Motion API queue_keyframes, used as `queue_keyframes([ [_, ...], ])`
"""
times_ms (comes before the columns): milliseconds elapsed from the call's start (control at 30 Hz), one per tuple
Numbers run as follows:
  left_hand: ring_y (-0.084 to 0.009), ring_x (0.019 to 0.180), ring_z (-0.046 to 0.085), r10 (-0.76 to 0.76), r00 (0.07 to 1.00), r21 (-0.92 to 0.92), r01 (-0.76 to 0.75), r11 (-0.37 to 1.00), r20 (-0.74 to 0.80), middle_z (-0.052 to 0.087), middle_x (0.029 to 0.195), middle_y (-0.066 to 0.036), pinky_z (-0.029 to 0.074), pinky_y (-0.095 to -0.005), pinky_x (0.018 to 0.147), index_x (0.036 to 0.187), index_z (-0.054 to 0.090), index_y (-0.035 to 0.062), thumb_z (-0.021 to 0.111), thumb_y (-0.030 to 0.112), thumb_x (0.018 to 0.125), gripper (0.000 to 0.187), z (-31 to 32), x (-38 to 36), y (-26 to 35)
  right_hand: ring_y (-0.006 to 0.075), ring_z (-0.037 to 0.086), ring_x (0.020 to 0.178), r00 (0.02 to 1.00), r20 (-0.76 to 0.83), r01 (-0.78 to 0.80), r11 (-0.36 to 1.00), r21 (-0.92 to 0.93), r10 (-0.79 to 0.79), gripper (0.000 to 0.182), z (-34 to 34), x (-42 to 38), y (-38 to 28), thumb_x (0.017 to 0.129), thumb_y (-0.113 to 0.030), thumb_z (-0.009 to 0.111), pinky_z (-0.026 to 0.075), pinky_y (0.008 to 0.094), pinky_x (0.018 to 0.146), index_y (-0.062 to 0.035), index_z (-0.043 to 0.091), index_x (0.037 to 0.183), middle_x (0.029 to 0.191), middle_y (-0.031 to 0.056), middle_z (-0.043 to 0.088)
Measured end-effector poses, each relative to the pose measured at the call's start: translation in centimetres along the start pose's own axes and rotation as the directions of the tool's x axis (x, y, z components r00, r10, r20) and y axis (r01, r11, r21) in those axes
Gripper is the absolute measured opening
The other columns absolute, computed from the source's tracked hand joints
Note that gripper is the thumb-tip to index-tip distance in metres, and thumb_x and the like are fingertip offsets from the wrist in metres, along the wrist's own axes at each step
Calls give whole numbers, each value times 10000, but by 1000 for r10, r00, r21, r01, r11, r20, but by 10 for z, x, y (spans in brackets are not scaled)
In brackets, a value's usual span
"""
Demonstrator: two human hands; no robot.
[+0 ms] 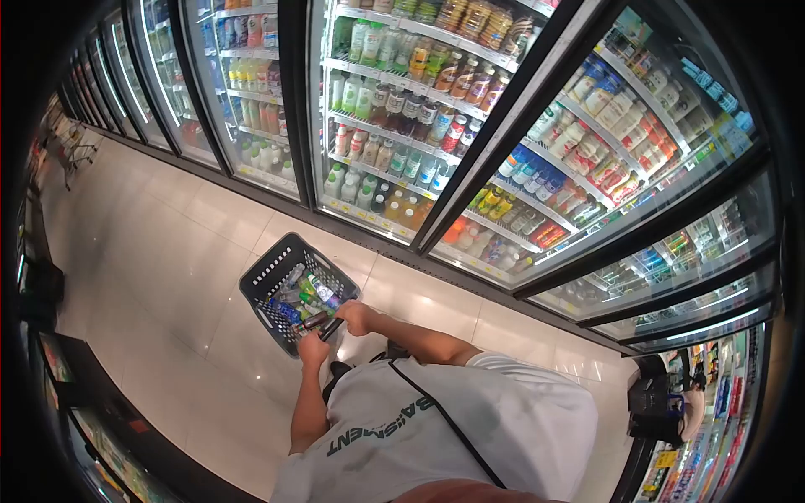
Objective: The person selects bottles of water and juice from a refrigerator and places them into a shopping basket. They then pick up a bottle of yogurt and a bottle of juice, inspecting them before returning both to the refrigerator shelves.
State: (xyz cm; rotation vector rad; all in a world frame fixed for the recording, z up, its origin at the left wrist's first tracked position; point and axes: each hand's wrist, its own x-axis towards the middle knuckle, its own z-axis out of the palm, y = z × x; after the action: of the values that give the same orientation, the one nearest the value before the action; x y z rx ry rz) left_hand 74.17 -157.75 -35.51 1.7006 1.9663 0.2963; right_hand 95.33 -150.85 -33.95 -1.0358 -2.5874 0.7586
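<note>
Below, both hands meet at the near edge of a dark shopping basket (289,281) that sits on the pale floor (168,251). The left hand (314,346) is curled around the basket's handle (323,324), and the right hand (356,314) closes on the same bar just to its right, so neither is nearer. The basket lies straight ahead of them, its long axis running away to the far left, filled with bottles (302,293). Fridge doors (402,126) stocked with drinks stand beyond; nothing lies between the hands and the basket.
</note>
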Motion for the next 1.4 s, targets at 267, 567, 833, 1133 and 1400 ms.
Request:
queue_keyframes([
  [267, -411, 926, 698, -23, 1000, 56, 24, 998, -19, 723, 945, -234, 550, -489, 837, 1091, 755, 93, 631, 104, 737, 375, 14, 4, -2, 347, 681, 1045, 960, -96, -201, 883, 424, 264, 438, -37, -50, 33, 770, -69, 618, 531, 412, 963, -28, 665, 1204, 1132, 181, 712],
  [567, -414, 932, 689, -40, 999, 54, 39, 998, 11, 722, 931, -228, 542, -483, 835, 1013, 767, 96, 627, 96, 731, 315, 17, 6, 2, 239, 709, 628, 621, 127, -783, 621, 46, 773, 164, 3, -253, 214, 794, -171, 645, 556, 380, 541, -73, 696, 674, 705, 109, 713],
  [833, -406, 952, 698, -124, 992, 15, 124, 992, -9, 722, 961, -249, 541, -463, 841, 1083, 760, 64, 638, 109, 739, 367, 31, 12, 28, 271, 706, 554, -35, 320, -781, -226, 582, 947, 185, 2, -398, 173, 862, -28, 576, 597, 390, 471, 50, 676, 727, 700, 193, 694],
  [1133, -411, 906, 701, -91, 996, 82, 89, 993, 19, 721, 885, -243, 543, -477, 809, 1025, 768, 73, 666, 120, 784, 266, 24, 18, 30, 315, 661, 509, -40, 492, -601, -414, 684, 870, 203, 15, -403, 138, 846, -6, 580, 552, 426, 421, 19, 572, 645, 600, 186, 605],
  [1400, -392, 884, 716, -53, 973, -66, 69, 995, 226, 731, 896, -229, 550, -473, 823, 1109, 732, 50, 721, 220, 765, 384, 31, 35, 19, 294, 711, 690, 324, 324, -900, 183, 396, 889, 112, 78, -397, 256, 758, -222, 773, 559, 404, 599, -117, 759, 720, 693, 108, 706],
])
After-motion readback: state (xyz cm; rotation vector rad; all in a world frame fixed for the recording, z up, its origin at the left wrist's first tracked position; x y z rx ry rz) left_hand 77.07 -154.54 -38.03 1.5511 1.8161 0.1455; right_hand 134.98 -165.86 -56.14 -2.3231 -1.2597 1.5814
